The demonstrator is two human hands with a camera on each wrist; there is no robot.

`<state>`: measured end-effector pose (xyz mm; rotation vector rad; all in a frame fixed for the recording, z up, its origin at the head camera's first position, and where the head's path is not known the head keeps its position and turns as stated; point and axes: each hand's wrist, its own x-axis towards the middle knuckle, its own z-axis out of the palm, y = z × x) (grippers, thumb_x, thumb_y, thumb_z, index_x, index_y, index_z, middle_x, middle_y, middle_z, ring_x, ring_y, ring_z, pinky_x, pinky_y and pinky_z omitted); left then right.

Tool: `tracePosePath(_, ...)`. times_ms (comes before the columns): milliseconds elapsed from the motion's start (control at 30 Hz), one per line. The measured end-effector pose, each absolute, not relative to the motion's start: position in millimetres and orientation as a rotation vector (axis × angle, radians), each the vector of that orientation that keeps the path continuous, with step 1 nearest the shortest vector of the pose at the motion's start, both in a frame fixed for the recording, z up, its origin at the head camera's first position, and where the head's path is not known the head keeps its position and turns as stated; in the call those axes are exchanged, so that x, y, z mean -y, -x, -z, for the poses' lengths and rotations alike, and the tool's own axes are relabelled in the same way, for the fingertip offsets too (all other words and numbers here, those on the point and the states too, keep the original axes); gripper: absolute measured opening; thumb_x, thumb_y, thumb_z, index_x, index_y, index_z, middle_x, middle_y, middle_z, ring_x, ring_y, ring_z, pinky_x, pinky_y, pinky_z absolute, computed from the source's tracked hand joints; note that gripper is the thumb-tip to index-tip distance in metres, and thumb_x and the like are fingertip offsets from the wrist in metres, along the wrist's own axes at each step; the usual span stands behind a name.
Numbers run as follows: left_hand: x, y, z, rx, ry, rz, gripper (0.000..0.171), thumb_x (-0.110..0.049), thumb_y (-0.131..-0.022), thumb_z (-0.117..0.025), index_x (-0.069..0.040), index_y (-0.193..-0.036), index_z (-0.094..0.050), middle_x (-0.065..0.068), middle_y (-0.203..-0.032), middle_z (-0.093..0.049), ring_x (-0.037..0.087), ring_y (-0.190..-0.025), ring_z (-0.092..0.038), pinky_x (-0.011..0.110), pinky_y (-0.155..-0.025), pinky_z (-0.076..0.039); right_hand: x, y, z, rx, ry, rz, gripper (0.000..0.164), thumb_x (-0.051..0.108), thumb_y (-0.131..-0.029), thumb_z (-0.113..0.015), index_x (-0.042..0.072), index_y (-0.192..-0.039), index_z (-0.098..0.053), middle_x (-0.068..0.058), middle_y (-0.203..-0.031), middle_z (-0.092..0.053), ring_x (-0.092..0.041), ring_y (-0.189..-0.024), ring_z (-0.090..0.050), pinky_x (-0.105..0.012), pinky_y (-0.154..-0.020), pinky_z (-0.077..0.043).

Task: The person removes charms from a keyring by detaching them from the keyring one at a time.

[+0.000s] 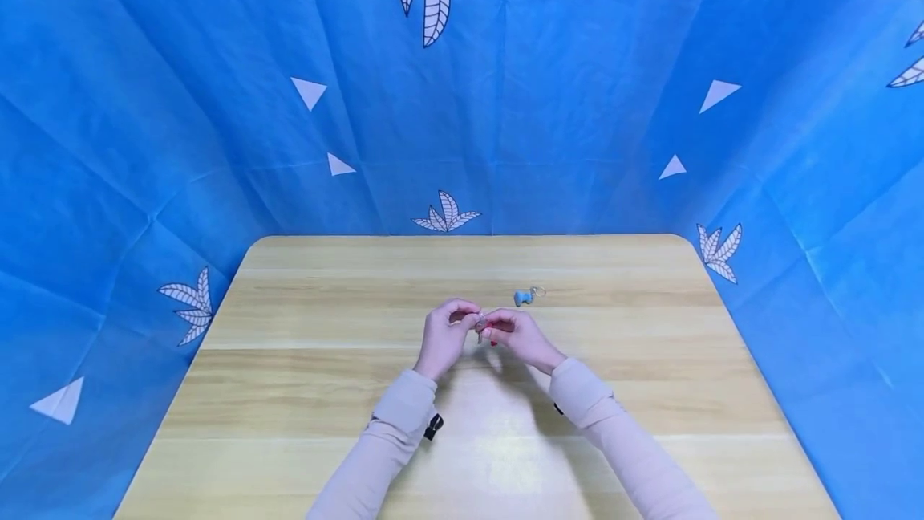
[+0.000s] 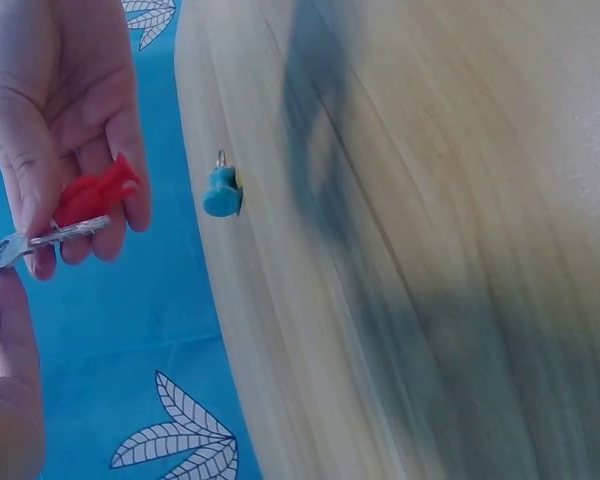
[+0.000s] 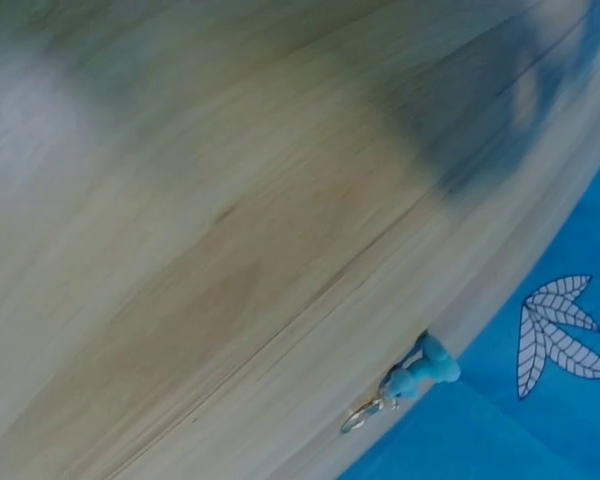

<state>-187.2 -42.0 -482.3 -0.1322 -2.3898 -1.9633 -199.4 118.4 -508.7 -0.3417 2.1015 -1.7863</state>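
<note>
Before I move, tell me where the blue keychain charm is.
In the head view, the blue keychain charm lies on the wooden table just beyond the right hand, slightly right of centre, its metal ring to its right.

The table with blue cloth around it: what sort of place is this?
Probably a makeshift indoor booth, perhaps for filming: creased, leaf-printed blue cloth walls in the back and both sides, and a wood-grain table fills the space between.

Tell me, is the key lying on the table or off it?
Off the table: the left wrist view shows the key raised between the left hand and right hand, clear of the surface.
</note>
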Motion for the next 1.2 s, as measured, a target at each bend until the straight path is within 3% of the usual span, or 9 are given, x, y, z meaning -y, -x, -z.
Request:
tracePosePath(267, 45.8, 185.8, 484.6, 2.378, 0.188, 1.979, 0.01, 0.002, -0.081, -0.063, 0.006, -0.09, -0.066, 0.014, -0.091, -0.066, 0.018, -0.082, -0.063, 0.021, -0.074, -0.055, -128.9, 203.4, 501.4, -2.15, 0.337, 1.705, 0.023, 0.003, -0.086, -0.059, -0.004, -0.109, -0.061, -0.019, -0.106, -0.063, -0.016, -0.089, -0.063, -0.028, -0.079, -0.055)
tracePosePath(567, 47.9, 184.6, 489.6, 2.374, 0.177, 1.951, 0.009, 0.005, -0.082, -0.061, 0.005, -0.09, -0.066, 0.014, -0.09, -0.066, 0.017, -0.077, -0.064, 0.022, -0.07, -0.056, -137.2, 204.8, 491.9, -2.252, 0.453, 1.6, 0.019, 0.004, -0.087, -0.058, -0.001, -0.104, -0.064, -0.017, -0.106, -0.063, -0.026, -0.099, -0.061, -0.031, -0.087, -0.052)
tracePosePath(900, 48.2, 182.0, 476.8, 2.373, 0.257, 1.9, 0.01, 0.004, -0.081, -0.063, 0.005, -0.089, -0.067, 0.016, -0.09, -0.066, 0.028, -0.083, -0.065, 0.026, -0.075, -0.056, -127.7, 202.8, 472.6, -2.315, 0.482, 1.558, 0.014, 0.005, -0.088, -0.057, -0.001, -0.099, -0.063, -0.015, -0.099, -0.064, -0.029, -0.094, -0.061, -0.031, -0.081, -0.054)
tracePosePath(1033, 46.0, 185.5, 484.7, 2.361, 0.325, 1.882, 0.008, 0.003, -0.081, -0.064, -0.001, -0.087, -0.069, 0.011, -0.086, -0.066, 0.021, -0.083, -0.064, 0.022, -0.076, -0.056, -126.1, 205.8, 478.3, -2.282, 0.464, 1.56, 0.013, 0.008, -0.09, -0.056, 0.002, -0.098, -0.063, -0.012, -0.098, -0.065, -0.023, -0.088, -0.062, -0.028, -0.07, -0.051)
tracePosePath(1200, 44.4, 184.7, 483.0, 2.36, 0.314, 1.875, 0.01, 0.005, -0.082, -0.062, -0.002, -0.086, -0.068, 0.01, -0.086, -0.066, 0.017, -0.084, -0.063, 0.021, -0.077, -0.055, -122.6, 200.7, 463.2, -2.223, 0.455, 1.571, 0.014, 0.005, -0.09, -0.054, -0.002, -0.1, -0.061, -0.018, -0.097, -0.064, -0.01, -0.079, -0.059, -0.03, -0.067, -0.051)
